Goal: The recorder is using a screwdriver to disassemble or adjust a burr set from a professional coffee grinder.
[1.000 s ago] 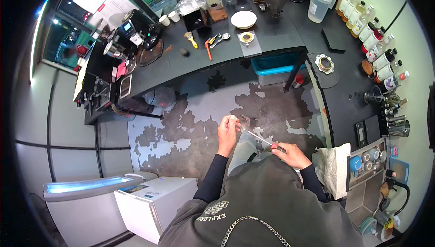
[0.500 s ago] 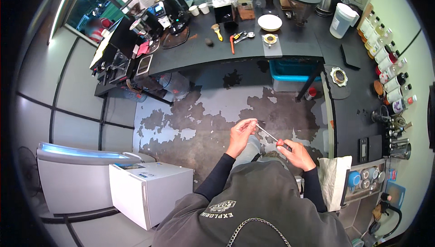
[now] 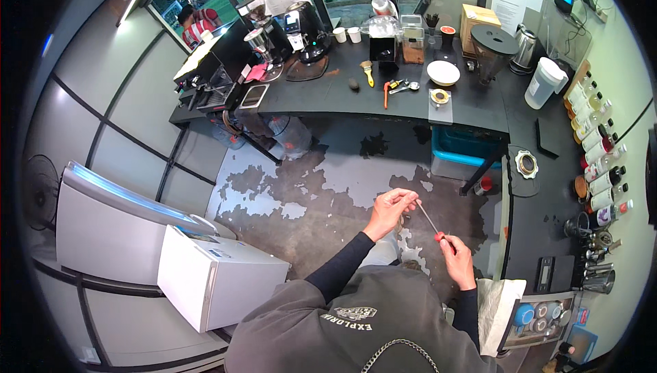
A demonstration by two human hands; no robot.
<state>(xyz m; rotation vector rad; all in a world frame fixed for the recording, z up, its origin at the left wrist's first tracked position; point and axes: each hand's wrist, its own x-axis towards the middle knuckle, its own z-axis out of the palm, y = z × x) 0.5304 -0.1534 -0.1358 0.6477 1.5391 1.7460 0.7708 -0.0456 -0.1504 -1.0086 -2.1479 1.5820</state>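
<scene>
A screwdriver [image 3: 429,219] with a thin metal shaft and a red handle spans the gap between my hands, held in the air in front of my body. My right hand [image 3: 458,261] is closed around its handle, part of which the fingers hide. The fingertips of my left hand [image 3: 390,214] pinch the far end of the shaft, so the tip itself is covered. Beyond my hands, on the black counter, lie an orange-handled tool [image 3: 386,95], a small metal scoop [image 3: 413,87] and a yellow-handled brush [image 3: 368,73].
A white bowl [image 3: 443,73] and a grinder hopper [image 3: 492,48] stand on the far counter. Bottles [image 3: 603,155] line the right wall near a black scale [image 3: 553,274]. A blue-rimmed bin [image 3: 452,148] sits under the counter. At left are a white mini fridge [image 3: 226,284] and an espresso machine [image 3: 220,85].
My view has tilted up and shifted left, so the counter appears lower and further right. Both hands still hold the screwdriver, now turned so more of its red handle shows.
</scene>
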